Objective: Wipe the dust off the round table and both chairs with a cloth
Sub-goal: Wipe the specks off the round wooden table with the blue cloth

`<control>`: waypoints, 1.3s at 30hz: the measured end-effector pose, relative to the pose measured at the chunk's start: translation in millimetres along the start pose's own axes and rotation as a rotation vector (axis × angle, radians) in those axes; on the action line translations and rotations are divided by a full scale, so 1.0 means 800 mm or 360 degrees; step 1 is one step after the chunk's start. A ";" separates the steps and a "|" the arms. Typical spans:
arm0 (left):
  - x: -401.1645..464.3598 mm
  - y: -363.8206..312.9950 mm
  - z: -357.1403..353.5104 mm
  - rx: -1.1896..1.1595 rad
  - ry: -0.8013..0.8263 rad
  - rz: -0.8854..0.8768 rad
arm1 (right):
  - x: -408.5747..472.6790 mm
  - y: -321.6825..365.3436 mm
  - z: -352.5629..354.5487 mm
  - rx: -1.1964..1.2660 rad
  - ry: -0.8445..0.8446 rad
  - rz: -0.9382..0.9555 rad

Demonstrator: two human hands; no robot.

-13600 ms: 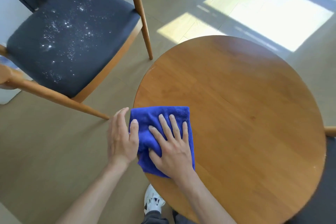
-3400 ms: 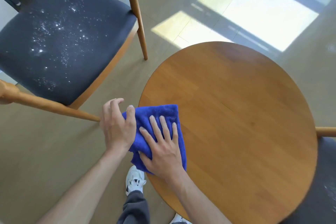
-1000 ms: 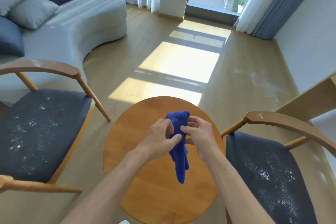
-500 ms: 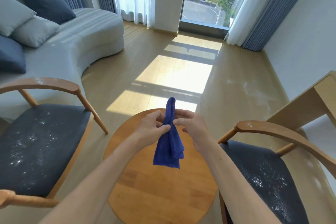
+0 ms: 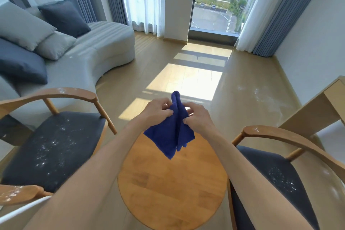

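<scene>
Head view: half a second ago the blue cloth [image 5: 172, 129] hung as a narrow bunched strip between the hands; now its lower part has spread out wider, with two flaps hanging below the knuckles. Both hands have stayed raised over the round counter [image 5: 171, 188], whereas a few seconds back the cloth lay flat at the counter's near-left edge under the right palm.

The far rim of the counter is hidden behind the cloth and the forearms, and its near edge runs out at the bottom of the frame. Both chairs are cut off by the frame sides: the left chair [image 5: 54, 147], left of the counter, shows white dust specks on its dark seat, and the right chair [image 5: 283, 179], right of the counter, has its seat partly covered by the right forearm.

The left hand [image 5: 157, 111] pinches the cloth's left side between curled fingers [image 5: 169, 113] and thumb. The right hand [image 5: 197, 116] pinches the right side likewise. A folded tip of cloth stands up above both hands, and the rest hangs clear above the counter, not touching it.
</scene>
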State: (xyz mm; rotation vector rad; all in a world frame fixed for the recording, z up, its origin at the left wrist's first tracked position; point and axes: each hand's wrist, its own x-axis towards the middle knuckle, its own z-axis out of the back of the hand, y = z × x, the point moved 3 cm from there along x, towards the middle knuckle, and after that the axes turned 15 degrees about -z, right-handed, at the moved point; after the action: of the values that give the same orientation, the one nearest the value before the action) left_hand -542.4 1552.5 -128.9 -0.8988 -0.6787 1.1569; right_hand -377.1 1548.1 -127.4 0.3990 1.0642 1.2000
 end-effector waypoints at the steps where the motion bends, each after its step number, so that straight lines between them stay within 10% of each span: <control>1: 0.001 -0.004 0.010 0.0067 0.0018 -0.0010 | 0.001 0.004 0.009 -0.0045 -0.0023 0.0008; 11: -0.008 -0.021 0.083 0.0932 0.0353 0.0016 | 0.017 0.017 0.091 -0.0722 -0.0251 0.0147; 39: -0.019 -0.049 0.069 0.0573 0.0332 -0.0010 | 0.002 0.030 0.091 -0.0772 0.0230 0.0594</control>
State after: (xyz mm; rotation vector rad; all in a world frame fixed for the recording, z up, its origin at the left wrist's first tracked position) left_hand -574.9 1545.5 -67.9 -0.6964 -0.2899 1.1162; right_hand -329.9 1577.8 -74.4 0.1328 0.7999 1.7896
